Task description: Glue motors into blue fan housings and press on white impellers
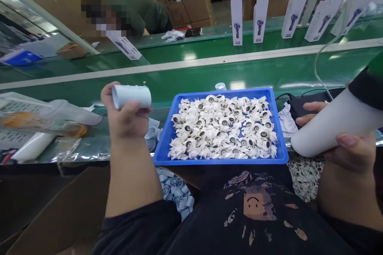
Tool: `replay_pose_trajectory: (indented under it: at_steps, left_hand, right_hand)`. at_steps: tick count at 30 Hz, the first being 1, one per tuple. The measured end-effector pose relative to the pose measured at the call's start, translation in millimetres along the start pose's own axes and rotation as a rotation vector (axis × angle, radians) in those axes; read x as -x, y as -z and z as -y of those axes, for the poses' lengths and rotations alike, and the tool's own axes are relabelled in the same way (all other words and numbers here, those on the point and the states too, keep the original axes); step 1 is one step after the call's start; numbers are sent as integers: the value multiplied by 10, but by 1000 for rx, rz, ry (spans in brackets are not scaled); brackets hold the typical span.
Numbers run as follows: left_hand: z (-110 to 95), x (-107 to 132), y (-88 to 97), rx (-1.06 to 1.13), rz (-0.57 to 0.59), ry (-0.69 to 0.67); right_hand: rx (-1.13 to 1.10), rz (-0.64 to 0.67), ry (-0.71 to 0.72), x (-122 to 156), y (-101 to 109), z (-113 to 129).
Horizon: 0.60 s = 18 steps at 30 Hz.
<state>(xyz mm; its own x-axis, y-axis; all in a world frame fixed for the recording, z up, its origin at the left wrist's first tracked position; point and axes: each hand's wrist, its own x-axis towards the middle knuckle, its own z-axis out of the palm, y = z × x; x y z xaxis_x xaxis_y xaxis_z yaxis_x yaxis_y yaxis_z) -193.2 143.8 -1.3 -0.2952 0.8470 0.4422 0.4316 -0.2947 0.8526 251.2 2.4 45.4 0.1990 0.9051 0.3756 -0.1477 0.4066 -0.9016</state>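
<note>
The left hand (127, 125) is closed around a light blue tube (134, 96), thumb on the near side and fingers wrapped over the far side. The tube lies nearly level, its open end towards the left, with a small bit sticking up from its top near the other end. The right hand (356, 153) grips a white bottle (332, 123) with a dark upper part, thumb in front and fingertips showing beyond it; the bottle is tilted, its rounded end pointing down towards the space between the hands.

Between the two hands, well apart from the tube, sits a blue tray (220, 162) filled with small white fans (224, 127), many with dark round centres. The rounded end of the bottle is near the tray's right edge. Just below the left hand, beside the tray, are more light blue tubes (153, 132), and a light blue cup (220, 86) stands just past the tray's far edge. A crumpled white cloth (287, 118) lies between the tray and the right hand's fingertips. Lower down, between the forearms, is a heap of light blue parts (177, 191); plastic bags (73, 114) lie left of the left hand.
</note>
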Motion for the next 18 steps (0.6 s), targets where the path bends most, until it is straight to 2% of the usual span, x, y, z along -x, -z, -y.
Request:
replay_pose_trajectory:
  at_steps: [3,4,5,8,10,13,16,18]
  left_hand:
    - [-381,668,-202,380,218,-119]
    - [-516,907,-305,415,251,-188]
    - [-645,1130,-416,376,281,-261]
    - [-942,1617,-744,153,541,-350]
    - [-1061,1767,-913,60,655,-417]
    - [-1170,1820,-1064,29,718,-524]
    - [-1247,1818,-1119,81,729,-574]
    - [-1284,1830,-1132,101,710,-578]
  right_hand:
    - [-108,132,0,-6,-78,47]
    - [-154,159,-30,-11,-126,73]
    - [-205,174,-59,-19,-188,102]
    - [-333,204,-155,-51,-433,177]
    - [-384,264,-188,-65,-609,194]
    - [-378,343,-121,-47,-810,163]
    - [-340,289,-1,15,-906,114]
    - [-289,246,19,60,-930,104]
